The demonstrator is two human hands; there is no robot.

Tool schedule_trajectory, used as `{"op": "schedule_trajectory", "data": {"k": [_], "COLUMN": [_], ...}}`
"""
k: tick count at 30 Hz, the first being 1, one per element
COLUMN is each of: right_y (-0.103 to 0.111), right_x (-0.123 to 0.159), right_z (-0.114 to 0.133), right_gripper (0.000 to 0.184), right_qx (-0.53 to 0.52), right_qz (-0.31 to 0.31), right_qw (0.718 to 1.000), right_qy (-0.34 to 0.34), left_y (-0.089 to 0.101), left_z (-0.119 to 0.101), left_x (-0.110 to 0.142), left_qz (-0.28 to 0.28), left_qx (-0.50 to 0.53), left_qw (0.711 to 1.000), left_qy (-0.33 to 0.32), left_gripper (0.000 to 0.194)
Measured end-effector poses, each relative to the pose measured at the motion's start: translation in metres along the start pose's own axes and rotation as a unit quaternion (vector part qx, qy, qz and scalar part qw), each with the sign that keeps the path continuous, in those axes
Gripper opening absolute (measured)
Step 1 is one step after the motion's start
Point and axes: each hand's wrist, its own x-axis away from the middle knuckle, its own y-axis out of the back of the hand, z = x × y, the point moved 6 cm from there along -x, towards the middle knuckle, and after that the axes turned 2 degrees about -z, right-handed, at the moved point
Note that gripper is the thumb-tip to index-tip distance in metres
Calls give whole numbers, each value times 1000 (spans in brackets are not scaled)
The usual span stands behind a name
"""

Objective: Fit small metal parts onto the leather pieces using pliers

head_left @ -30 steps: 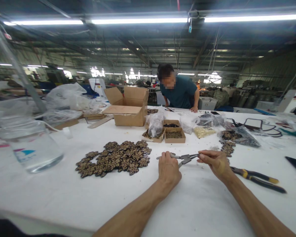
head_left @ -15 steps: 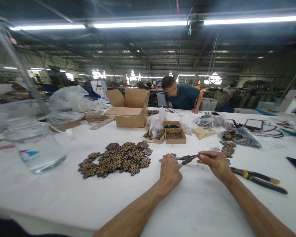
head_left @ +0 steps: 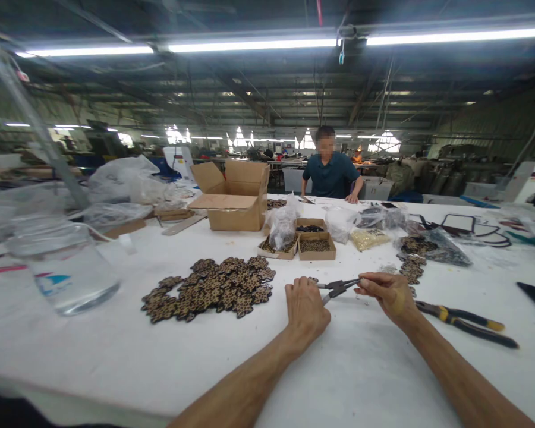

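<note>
My left hand (head_left: 305,306) is wrapped round the handles of long-nosed pliers (head_left: 339,289), whose jaws point right. At the jaw tips, my right hand (head_left: 386,291) pinches with thumb and forefinger; whatever small piece is between them is too small to name. A scrap of patterned material (head_left: 312,279) shows just behind my left hand. To the left lies a heap of leopard-print cut-out pieces (head_left: 225,288) with dark edges. Larger pliers with black and yellow handles (head_left: 470,324) rest beside my right wrist, their jaws partly hidden behind it.
Small open boxes of metal bits (head_left: 316,254) stand beyond my hands, with a cardboard box (head_left: 236,213) behind. A water jar (head_left: 71,273) stands left. Plastic bags (head_left: 369,239) and more patterned pieces (head_left: 412,270) lie to the right. A person (head_left: 332,169) stands across the table.
The person across the table has straightened up from leaning over. My left hand's fingers have drawn in slightly round the plier handles; my right hand stays at the jaw tips.
</note>
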Motion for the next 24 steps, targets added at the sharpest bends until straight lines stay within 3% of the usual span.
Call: {"op": "schedule_trajectory", "data": {"k": [7,24], "right_y": [-2,-10], "right_x": [2,7], "right_z": [2,13], "right_gripper": [42,42], "right_qx": [4,11], "right_qz": [3,11], "right_qw": [1000,999], "right_qy": [5,42], "left_y": [7,5], "left_z": [-4,-5], "left_x": [3,1], "left_qz": [-33,-16], "left_qx": [-16,-31], "left_qw": [999,998], "left_qy": [-17,-46], "left_gripper": [38,33]}}
